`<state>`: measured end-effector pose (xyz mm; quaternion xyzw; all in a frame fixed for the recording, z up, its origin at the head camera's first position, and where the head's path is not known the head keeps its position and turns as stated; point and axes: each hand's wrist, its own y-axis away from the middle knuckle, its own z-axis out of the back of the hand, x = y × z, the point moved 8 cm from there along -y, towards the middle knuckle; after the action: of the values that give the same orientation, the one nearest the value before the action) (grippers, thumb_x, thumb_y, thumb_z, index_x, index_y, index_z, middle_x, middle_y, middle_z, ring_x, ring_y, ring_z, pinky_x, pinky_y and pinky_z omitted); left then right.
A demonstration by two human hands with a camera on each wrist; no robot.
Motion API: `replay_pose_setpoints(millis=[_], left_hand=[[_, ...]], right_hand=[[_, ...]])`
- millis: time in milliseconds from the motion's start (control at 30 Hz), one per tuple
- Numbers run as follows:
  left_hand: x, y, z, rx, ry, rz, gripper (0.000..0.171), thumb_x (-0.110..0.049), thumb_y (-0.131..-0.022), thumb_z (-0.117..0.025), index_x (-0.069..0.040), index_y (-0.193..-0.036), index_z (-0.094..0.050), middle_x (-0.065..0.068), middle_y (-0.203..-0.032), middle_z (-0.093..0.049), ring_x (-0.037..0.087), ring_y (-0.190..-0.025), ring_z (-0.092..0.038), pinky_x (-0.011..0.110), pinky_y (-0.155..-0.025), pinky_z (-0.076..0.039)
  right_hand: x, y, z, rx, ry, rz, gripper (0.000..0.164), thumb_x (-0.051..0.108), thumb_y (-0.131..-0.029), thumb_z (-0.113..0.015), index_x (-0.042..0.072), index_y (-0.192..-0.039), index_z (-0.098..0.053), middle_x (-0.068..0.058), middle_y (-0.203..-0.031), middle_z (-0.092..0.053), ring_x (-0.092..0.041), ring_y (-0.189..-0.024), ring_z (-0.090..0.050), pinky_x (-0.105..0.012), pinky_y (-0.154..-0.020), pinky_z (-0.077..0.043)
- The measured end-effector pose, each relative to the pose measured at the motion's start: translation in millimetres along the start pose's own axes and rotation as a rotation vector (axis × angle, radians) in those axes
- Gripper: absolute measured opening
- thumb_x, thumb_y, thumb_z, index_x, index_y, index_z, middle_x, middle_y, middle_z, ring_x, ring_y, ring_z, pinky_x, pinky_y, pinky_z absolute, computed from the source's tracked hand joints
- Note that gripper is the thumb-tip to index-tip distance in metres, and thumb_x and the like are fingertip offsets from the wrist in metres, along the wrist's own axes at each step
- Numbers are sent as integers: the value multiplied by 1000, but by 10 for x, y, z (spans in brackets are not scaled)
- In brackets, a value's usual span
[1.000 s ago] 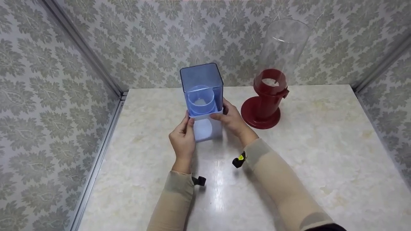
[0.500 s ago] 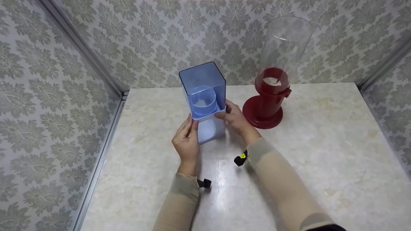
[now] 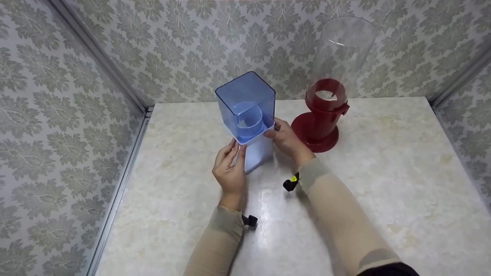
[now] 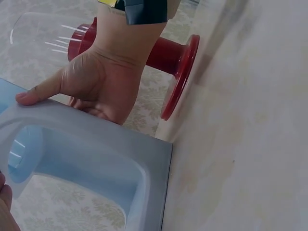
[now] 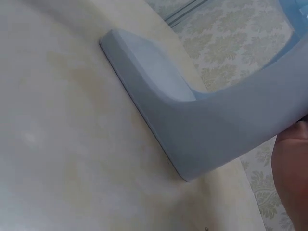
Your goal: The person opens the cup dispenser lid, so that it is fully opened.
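A pale blue dispenser (image 3: 257, 155) with a see-through blue square bin (image 3: 230, 101) stands upright on the table, one corner facing me. Inside the bin shows a round blue ring (image 3: 251, 119). At the near corner, just below the bin, my left hand (image 3: 232, 172) grips the body between thumb and fingers. My right hand (image 3: 289, 142) holds its right side, thumb in front and the other fingers partly hidden behind. The left wrist view shows the right thumb (image 4: 36, 94) along the edge of the pale body (image 4: 115, 139) and an opening in it.
To the right stands a red stand (image 3: 322, 126) with a round foot and a tall clear cylinder (image 3: 345, 50) on top. Patterned wall panels (image 3: 199, 42) in metal frames rise behind and beside the marbled table (image 3: 172, 153).
The dispenser has turned counterclockwise seen from above, its near-left corner swinging right and towards me. My left hand has moved right with it; my right hand keeps its hold.
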<state>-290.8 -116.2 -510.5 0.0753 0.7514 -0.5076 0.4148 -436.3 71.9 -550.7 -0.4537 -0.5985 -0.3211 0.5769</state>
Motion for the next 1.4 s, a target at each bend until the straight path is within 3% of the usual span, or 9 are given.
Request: replay_pose_setpoints(millis=[133, 267, 433, 533, 667, 833, 1033, 1267, 1400], left_hand=[[-21, 32, 16, -7, 1, -36, 24, 16, -85, -90, 9, -107, -86, 27, -112, -82, 25, -120, -80, 39, -117, -62], [68, 42, 31, 42, -25, 15, 22, 12, -93, -84, 6, -114, -86, 26, -123, -80, 22, -128, -75, 35, -123, -57], [233, -65, 90, 162, -20, 157, 28, 2, -108, -66, 11, -134, -73, 27, -143, -69, 34, -142, -65, 35, -130, -50], [292, -281, 122, 222, 43, 212, 38, -1, -110, -58, 15, -144, -61, 30, -151, -59, 44, -147, -59, 49, -135, -45], [343, -715, 62, 318, 159, 227, 51, -9, -109, -53, 15, -153, -50, 34, -157, -51, 51, -149, -52, 61, -135, -42], [444, -1063, -162, 511, 254, 271, 64, -20, -104, -54, 12, -158, -49, 33, -162, -52, 44, -157, -49, 52, -138, -40], [604, -994, -344, 671, 291, 391, 61, -27, -101, -53, 11, -148, -63, 18, -138, -73, 22, -136, -65, 38, -123, -50], [675, -932, -384, 629, 389, 504, 57, -27, -103, -52, 13, -142, -65, 0, -124, -77, 12, -120, -72, 33, -115, -57], [704, -940, -392, 610, 416, 534, 82, -54, -106, -74, 18, -144, -63, -2, -120, -80, 10, -114, -76, 29, -108, -63]], right_hand=[[-20, 10, -1, 5, -52, -16, 138, 81, -54, -97, -4, -157, -62, -4, -141, -80, -15, -133, -69, -33, -124, -51], [30, 31, 16, -38, -56, 30, 141, 79, -54, -99, -6, -159, -58, -11, -148, -76, -16, -136, -67, -27, -120, -53], [197, 135, 5, -131, -78, 123, 150, 73, -62, -103, 0, -175, -36, -21, -178, -45, -30, -167, -42, -48, -142, -34], [340, 289, -67, -262, -27, 183, 158, 79, -60, -100, 2, -177, -28, -22, -181, -39, -38, -170, -36, -57, -143, -30], [524, 491, -325, -409, 149, 245, 161, 87, -61, -95, 3, -178, -22, -20, -181, -35, -35, -170, -34, -55, -144, -28], [721, 576, -623, -521, 461, 314, 168, 99, -59, -84, 2, -178, -15, -24, -181, -22, -38, -169, -23, -60, -142, -27], [765, 548, -693, -654, 628, 390, 166, 100, -59, -83, -4, -172, -20, -29, -171, -26, -42, -159, -27, -61, -135, -36], [729, 525, -722, -681, 705, 368, 144, 60, -65, -108, -3, -165, -28, -26, -164, -38, -41, -154, -36, -58, -132, -42], [785, 517, -696, -688, 729, 331, 141, 57, -63, -109, -1, -165, -31, -24, -159, -42, -40, -151, -40, -57, -127, -46]])
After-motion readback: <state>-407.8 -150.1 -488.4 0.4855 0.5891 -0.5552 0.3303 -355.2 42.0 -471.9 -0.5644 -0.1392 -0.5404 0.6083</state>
